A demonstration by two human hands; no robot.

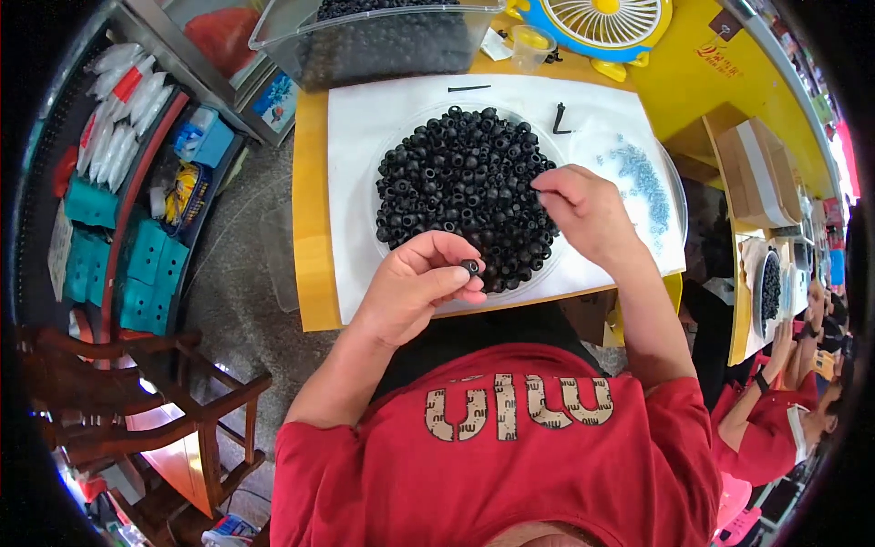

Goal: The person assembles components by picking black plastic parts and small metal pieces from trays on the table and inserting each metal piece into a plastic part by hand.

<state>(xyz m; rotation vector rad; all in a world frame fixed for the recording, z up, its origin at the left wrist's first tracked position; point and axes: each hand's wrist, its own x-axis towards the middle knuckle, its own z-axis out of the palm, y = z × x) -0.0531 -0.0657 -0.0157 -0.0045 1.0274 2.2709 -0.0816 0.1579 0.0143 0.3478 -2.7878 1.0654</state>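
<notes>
My left hand (pixel 424 278) pinches a small round black part with a hole (pixel 469 267) between thumb and fingers, over the near edge of the pile. A big heap of similar black parts (pixel 456 187) lies in a clear round tray (pixel 375 175) on a white sheet (pixel 351 228). At the heap's right edge, my right hand (pixel 588 211) has its thumb and fingertips pressed together. Whatever may be between them is too small to make out. Farther right, many tiny clear bluish pieces (pixel 645 182) lie spread in a second clear round tray (pixel 682 196).
A clear bin of black parts (pixel 383 50) stands at the table's back, beside a blue-and-yellow fan (pixel 602 27) and a clear cup (pixel 531 46). A black rod (pixel 468 88) and a bent black piece (pixel 560 118) lie behind the heap. Left is a wooden chair (pixel 210 419); right, a co-worker (pixel 766 428).
</notes>
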